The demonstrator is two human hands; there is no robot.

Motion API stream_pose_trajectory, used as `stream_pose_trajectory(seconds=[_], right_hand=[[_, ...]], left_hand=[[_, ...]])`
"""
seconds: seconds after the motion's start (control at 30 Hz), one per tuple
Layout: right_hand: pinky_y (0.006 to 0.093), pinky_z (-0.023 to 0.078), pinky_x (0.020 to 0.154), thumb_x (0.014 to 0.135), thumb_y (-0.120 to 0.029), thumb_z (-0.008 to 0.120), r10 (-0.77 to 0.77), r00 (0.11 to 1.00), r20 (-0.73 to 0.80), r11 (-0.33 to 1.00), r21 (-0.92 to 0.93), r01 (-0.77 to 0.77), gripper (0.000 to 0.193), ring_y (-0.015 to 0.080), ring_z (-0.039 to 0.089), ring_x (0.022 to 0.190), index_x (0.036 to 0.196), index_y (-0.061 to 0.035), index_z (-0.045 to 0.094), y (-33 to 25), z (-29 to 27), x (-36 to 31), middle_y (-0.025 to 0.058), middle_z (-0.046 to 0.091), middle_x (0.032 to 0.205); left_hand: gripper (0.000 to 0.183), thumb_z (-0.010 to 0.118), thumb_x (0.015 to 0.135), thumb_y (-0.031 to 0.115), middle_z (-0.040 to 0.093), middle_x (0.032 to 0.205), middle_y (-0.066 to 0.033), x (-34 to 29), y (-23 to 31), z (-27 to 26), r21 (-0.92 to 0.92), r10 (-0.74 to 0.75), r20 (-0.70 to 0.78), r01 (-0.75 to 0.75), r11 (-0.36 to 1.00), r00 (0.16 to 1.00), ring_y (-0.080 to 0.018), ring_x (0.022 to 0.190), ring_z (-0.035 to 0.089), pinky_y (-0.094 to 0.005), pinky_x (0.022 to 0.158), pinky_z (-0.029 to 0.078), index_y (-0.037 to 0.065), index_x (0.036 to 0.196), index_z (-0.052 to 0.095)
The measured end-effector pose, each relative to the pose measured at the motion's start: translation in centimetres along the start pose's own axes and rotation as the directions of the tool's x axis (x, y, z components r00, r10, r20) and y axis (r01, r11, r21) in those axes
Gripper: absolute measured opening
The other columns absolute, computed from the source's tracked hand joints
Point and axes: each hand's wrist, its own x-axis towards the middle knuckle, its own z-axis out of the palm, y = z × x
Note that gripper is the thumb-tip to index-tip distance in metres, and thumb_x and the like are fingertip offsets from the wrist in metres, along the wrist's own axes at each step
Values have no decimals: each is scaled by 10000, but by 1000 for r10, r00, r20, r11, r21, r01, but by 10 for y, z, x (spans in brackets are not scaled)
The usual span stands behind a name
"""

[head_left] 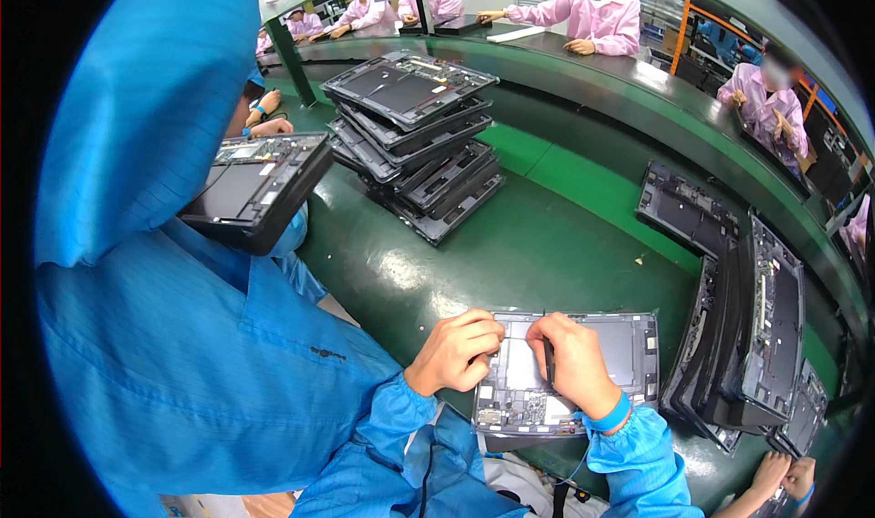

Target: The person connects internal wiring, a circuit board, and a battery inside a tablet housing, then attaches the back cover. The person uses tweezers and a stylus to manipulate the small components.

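In front of me lies an opened tablet-like device (622,345), a dark shallow casing with a circuit board along its near side and flat dark panels beyond it. My left hand (460,349) rests at the casing's left edge, fingers curled and pinched together; whatever they hold is hidden. Over the middle of the casing, my right hand (574,358) grips a slim black tool (548,361), pointed toward the inside. The tool's tip and exact kind are hard to make out. A blue band circles my right wrist.
A stack of opened devices (415,89) stands at the far left of the green table (410,276). More devices (775,317) are piled on the right. Close on my left, a co-worker in blue (200,336) has another device. Another person's hands (779,477) show lower right.
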Motion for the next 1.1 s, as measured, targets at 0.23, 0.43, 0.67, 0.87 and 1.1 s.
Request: stream_pose_trajectory(seconds=[0.23,0.43,0.67,0.87,1.1], right_hand=[[409,530,691,811,49,701,15,1000,24,999,52,-16,107,362,659,776,876,-23,657,6,-5,0,155,653,827],[424,520,681,816,54,689,0,999,40,998,58,-2,117,369,649,760,898,-21,651,5,-7,0,158,644,831],[360,558,720,892,-3,686,114,992,47,988,104,-118,165,298,710,825,1056,-18,695,-5,-15,11,154,711,936],[295,567,778,971,-100,674,184,956,228,875,405,-265,206,163,713,900,1139,9,722,13,-10,39,125,753,973],[284,551,688,942,-123,706,131,953,272,893,386,-232,156,131,696,762,1019,0,764,22,-5,34,102,758,862]], left_hand=[[103,590,651,48,692,938,-107,1,-14,7,-197,-44,-33,37,980,998,-345,931,637,-402,787,543,26,750,570],[121,593,624,81,695,898,-99,11,-5,9,-88,-77,-20,75,993,997,-325,876,641,-392,759,546,26,731,597],[126,609,597,89,699,894,-78,5,-5,12,-7,-45,-53,45,999,998,-296,874,665,-386,686,567,45,715,604],[138,613,615,36,701,903,-67,3,-2,7,11,-11,-75,12,1000,997,-276,876,685,-378,637,570,38,750,634],[137,613,576,72,701,869,-50,5,-4,7,11,-21,-100,22,1000,995,-258,849,691,-365,625,575,59,712,620]])
